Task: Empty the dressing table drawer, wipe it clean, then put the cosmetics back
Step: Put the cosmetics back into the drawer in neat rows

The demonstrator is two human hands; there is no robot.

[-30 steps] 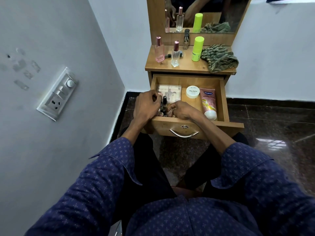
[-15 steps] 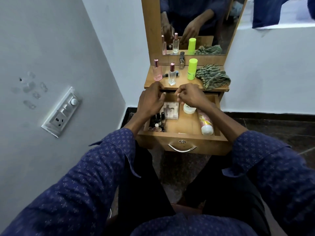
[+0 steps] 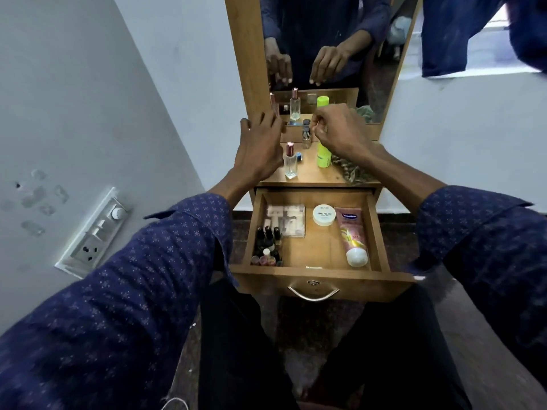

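The wooden drawer [image 3: 319, 276] stands pulled out. Inside it are several nail polish bottles [image 3: 268, 247] at the front left, a clear compartment box [image 3: 291, 221], a white round jar [image 3: 324, 215] and a pink tube [image 3: 352, 235]. My left hand [image 3: 260, 146] is raised over the left of the tabletop [image 3: 310, 176] with straight fingers, beside a clear perfume bottle [image 3: 290, 161]. My right hand [image 3: 340, 128] hovers over a lime-green bottle [image 3: 323, 156] with loosely curled fingers near a small dark-capped bottle [image 3: 306, 139]. Neither hand visibly holds anything.
A striped cloth [image 3: 349, 170] lies on the right of the tabletop, partly behind my right forearm. The mirror [image 3: 325, 39] rises behind the bottles. A wall with a switch plate [image 3: 94, 232] is close on the left. My knees are under the drawer front.
Both hands have left the nail polish bottles in the drawer and risen to the tabletop. The camera has tilted up, so the drawer sits lower in view.
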